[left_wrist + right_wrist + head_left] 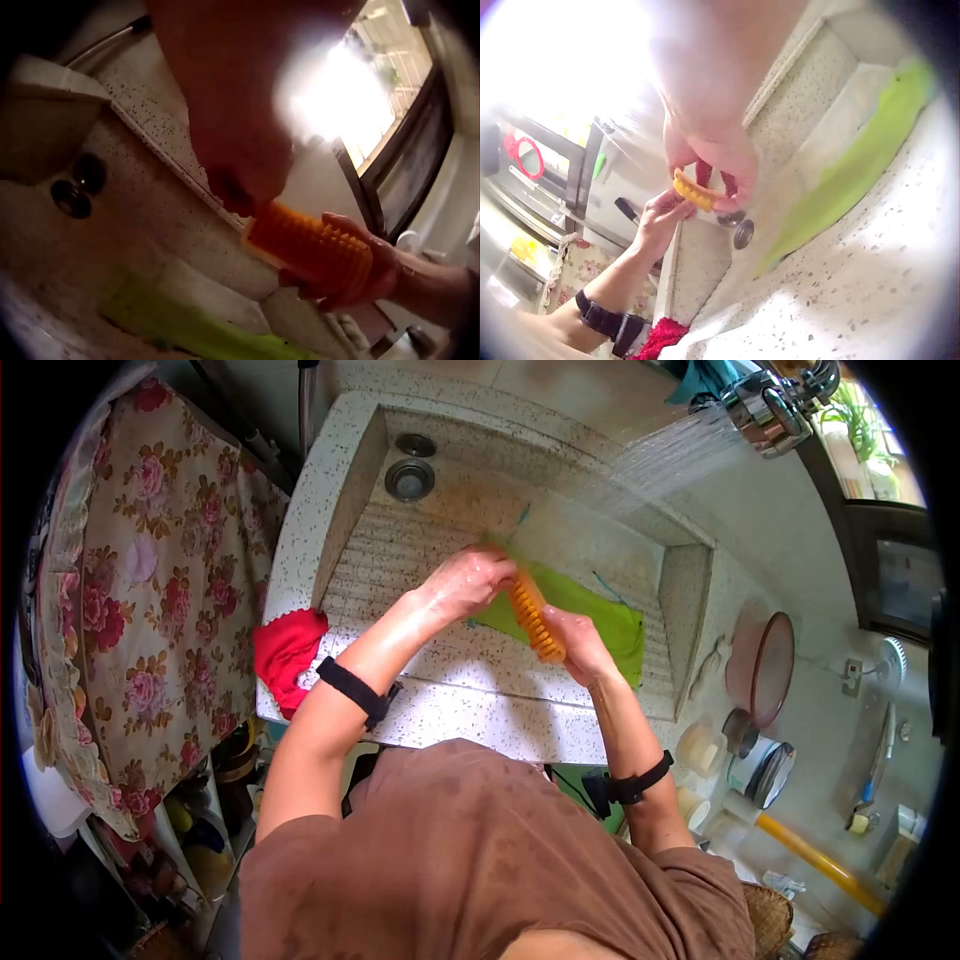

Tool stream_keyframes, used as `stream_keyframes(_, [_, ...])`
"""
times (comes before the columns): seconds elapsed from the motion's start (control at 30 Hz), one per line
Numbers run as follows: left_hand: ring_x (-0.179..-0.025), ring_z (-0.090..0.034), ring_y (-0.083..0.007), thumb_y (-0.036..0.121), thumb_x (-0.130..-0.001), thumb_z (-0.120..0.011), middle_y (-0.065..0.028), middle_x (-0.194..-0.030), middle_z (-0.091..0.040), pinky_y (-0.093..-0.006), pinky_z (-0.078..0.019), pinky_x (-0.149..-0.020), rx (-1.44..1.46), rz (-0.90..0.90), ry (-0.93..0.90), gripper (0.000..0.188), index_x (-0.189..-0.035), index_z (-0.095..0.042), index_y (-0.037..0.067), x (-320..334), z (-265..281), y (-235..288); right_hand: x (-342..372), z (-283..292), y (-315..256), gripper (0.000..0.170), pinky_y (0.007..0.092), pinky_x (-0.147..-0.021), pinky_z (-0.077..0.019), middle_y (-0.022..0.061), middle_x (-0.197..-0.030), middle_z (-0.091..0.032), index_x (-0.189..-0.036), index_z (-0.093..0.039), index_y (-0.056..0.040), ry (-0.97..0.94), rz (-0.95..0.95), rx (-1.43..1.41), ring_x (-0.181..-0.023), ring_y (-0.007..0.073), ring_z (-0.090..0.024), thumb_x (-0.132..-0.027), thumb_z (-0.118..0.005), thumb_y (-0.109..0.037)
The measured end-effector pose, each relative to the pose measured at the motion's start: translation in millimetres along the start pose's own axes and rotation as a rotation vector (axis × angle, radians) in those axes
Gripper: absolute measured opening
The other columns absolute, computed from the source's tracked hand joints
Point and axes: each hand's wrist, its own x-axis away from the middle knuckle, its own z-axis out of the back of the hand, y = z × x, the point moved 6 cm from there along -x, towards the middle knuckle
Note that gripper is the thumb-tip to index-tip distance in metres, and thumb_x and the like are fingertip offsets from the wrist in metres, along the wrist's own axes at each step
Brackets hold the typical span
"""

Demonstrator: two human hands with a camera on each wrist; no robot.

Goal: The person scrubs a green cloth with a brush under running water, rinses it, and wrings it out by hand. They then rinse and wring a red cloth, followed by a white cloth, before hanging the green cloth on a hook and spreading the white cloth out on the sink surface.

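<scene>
Both hands hold an orange scrubbing brush (532,615) with rows of stubby bristles, tilted above the washing sink. My right hand (575,642) grips its near end; in the right wrist view the fingers and thumb bend around the curved brush (694,193). At the far end, my left hand (475,580) pinches the brush with curled fingers, which look wet. Beneath the hands a lime-green cloth (615,630) lies spread over the sink's ribbed washboard (370,565).
Water sprays from a chrome tap (765,415) at the upper right. A drain (410,479) sits at the sink's far left corner. Red cloth (290,660) hangs over the left rim, near a flowered cover (170,580). A pinkish basin (770,670) leans at right.
</scene>
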Motion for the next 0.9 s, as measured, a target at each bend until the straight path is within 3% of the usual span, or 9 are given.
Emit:
stream_keyframes(0.07, [-0.079, -0.059, -0.0259, 0.005, -0.079, -0.059, -0.013, -0.083, -0.059, -0.0398, -0.0489, -0.072, -0.028, -0.084, -0.033, 0.008, -0.086, -0.06, 0.004, 0.4, 0.7, 3.3, -2.9, 1.7, 6.4, 0.044, 0.0268, -0.07, -0.048, 0.0098, -0.108, -0.058, -0.129, -0.042, 0.0012, -0.003, 0.003, 0.033, -0.083, 0.0164, -0.058, -0.095, -0.045, -0.026])
stream_keyframes(0.17, [-0.076, -0.058, -0.0305, 0.005, -0.08, -0.055, -0.0151, -0.082, -0.059, -0.0396, -0.0487, -0.069, 0.056, 0.021, 0.069, 0.008, -0.086, -0.059, 0.003, 6.1, -6.8, -16.9, 8.3, 3.3, 0.9, 0.048, 0.0278, -0.065, -0.049, 0.0117, -0.108, -0.057, -0.13, -0.041, -0.0021, -0.01, -0.005, -0.2, -0.079, 0.0171, -0.058, -0.095, -0.042, -0.035])
stream_keyframes(0.23, [-0.072, -0.058, -0.0311, 0.007, -0.083, -0.049, -0.0171, -0.079, -0.058, -0.0388, -0.0481, -0.068, 0.034, 0.217, 0.21, 0.011, -0.084, -0.058, 0.002, 20.6, 15.8, -41.9, 6.2, 5.0, 2.4, 0.051, 0.0292, -0.062, -0.0493, 0.013, -0.108, -0.057, -0.13, -0.04, -0.0051, -0.101, 0.009, -0.331, -0.078, 0.0176, -0.058, -0.094, -0.041, -0.041])
stream_keyframes(0.3, [-0.07, -0.059, -0.0283, 0.01, -0.085, -0.045, -0.0179, -0.074, -0.058, -0.0377, -0.0473, -0.066, -0.032, 0.557, 0.341, 0.016, -0.081, -0.058, 0.001, 46.7, 19.1, -96.6, 7.4, 9.7, 3.3, 0.054, 0.0304, -0.059, -0.0495, 0.0141, -0.109, -0.057, -0.131, -0.039, -0.0079, -0.152, 0.02, -0.43, -0.078, 0.0181, -0.058, -0.093, -0.04, -0.045])
stream_keyframes(0.4, [-0.074, -0.058, -0.0393, 0.016, -0.085, -0.048, -0.0219, -0.079, -0.06, -0.046, -0.0472, -0.065, -0.064, 0.679, 0.432, 0.019, -0.084, -0.059, 0.001, 78.9, 35.1, -132.2, 8.9, 8.7, 4.4, 0.054, 0.0307, -0.056, -0.0494, 0.0151, -0.11, -0.056, -0.131, -0.038, -0.0103, -0.207, 0.014, -0.557, -0.078, 0.0191, -0.058, -0.092, -0.04, -0.048])
stream_keyframes(0.5, [-0.075, -0.061, -0.0343, 0.017, -0.086, -0.047, -0.0187, -0.085, -0.063, -0.0421, -0.048, -0.066, -0.006, 0.662, 0.174, 0.022, -0.088, -0.061, 0.0, 69.6, 12.1, -131.5, 8.2, 3.7, 3.9, 0.055, 0.03, -0.056, -0.0494, 0.0153, -0.111, -0.055, -0.132, -0.038, -0.0102, -0.258, -0.013, -0.659, -0.076, 0.019, -0.058, -0.092, -0.04, -0.048])
stream_keyframes(0.57, [-0.075, -0.063, -0.0254, 0.016, -0.086, -0.051, -0.0145, -0.087, -0.065, -0.035, -0.049, -0.066, 0.336, 0.535, 0.231, 0.021, -0.092, -0.064, 0.001, 50.7, 8.4, -88.0, 7.0, 0.2, 5.7, 0.055, 0.0296, -0.056, -0.0491, 0.0153, -0.111, -0.055, -0.132, -0.038, -0.0101, -0.244, -0.026, -0.601, -0.076, 0.0186, -0.057, -0.092, -0.04, -0.048])
stream_keyframes(0.63, [-0.076, -0.06, -0.0135, 0.012, -0.084, -0.058, -0.0058, -0.081, -0.066, -0.0264, -0.0478, -0.068, 0.49, 0.487, 0.243, 0.018, -0.096, -0.067, 0.003, 32.4, 5.5, -53.1, 6.9, -1.1, 5.0, 0.055, 0.029, -0.056, -0.0489, 0.0154, -0.112, -0.055, -0.132, -0.038, -0.0098, -0.232, -0.028, -0.542, -0.075, 0.0181, -0.057, -0.092, -0.039, -0.048])
stream_keyframes(0.9, [-0.073, -0.059, -0.0116, 0.011, -0.077, -0.068, -0.0059, -0.083, -0.063, -0.024, -0.0471, -0.065, 0.433, 0.276, 0.229, 0.015, -0.091, -0.069, 0.004, 1.9, -0.8, -8.0, 10.8, -10.3, -0.7, 0.053, 0.0272, -0.056, -0.0484, 0.0145, -0.107, -0.058, -0.13, -0.04, -0.0083, -0.187, 0.002, -0.365, -0.072, 0.0156, -0.057, -0.093, -0.039, -0.046])
